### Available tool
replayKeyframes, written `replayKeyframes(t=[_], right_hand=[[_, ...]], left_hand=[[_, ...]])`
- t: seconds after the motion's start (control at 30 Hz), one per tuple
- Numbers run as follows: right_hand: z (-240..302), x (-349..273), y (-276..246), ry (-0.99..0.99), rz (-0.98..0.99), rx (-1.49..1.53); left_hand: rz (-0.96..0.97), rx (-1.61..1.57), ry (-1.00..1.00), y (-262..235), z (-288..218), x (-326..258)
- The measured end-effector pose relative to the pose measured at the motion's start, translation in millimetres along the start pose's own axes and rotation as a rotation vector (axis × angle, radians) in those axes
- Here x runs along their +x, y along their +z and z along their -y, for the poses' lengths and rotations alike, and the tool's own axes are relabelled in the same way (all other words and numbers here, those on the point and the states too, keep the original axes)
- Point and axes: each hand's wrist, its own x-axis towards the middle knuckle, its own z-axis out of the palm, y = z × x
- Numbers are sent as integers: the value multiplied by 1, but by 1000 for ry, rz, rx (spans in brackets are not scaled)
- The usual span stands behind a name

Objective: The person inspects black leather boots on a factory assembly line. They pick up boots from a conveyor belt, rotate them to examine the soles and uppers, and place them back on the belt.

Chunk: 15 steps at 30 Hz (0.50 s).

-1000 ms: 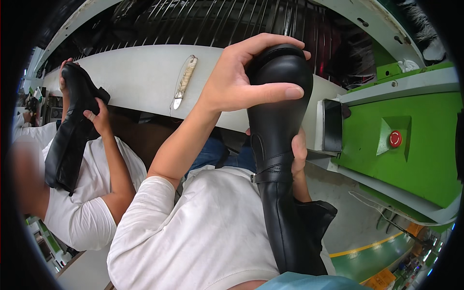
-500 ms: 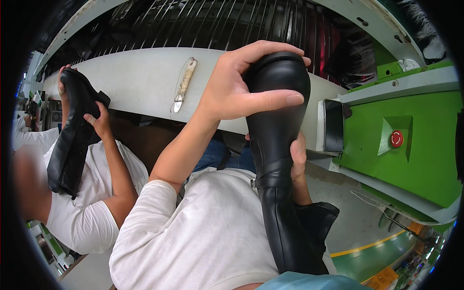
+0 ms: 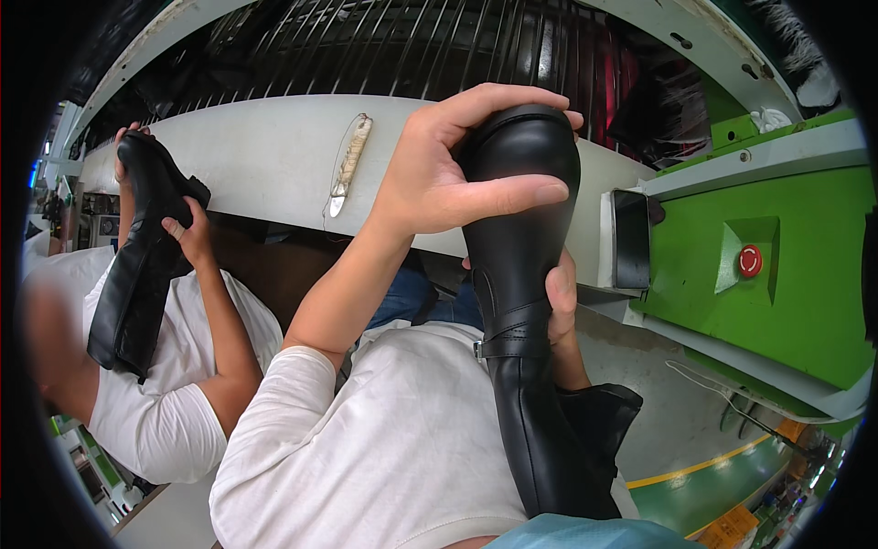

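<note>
Tall black leather boot (image 3: pixel 521 274) gripped at toe by left hand (image 3: pixel 448 174), right hand (image 3: pixel 562 297) behind ankle, co-worker's boot (image 3: pixel 137 265) alongside, knife (image 3: pixel 347 165) on white ledge (image 3: pixel 256 156), red button (image 3: pixel 750 260) on green machine (image 3: pixel 805 210).

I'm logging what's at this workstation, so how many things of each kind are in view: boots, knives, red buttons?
Black leather boots: 2, one in the person's left hand and right hand at, one held by the co-worker at
Knife: 1
Red button: 1
Total: 4
</note>
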Motion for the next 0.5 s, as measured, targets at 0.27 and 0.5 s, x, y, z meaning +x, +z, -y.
replayKeyframes(t=[0.27,0.5], right_hand=[[-1,1,2,3,-17,12],[3,1,1,23,-18,12]], left_hand=[[5,3,1,-1,0,-1],[13,40,6,0,0,-1]])
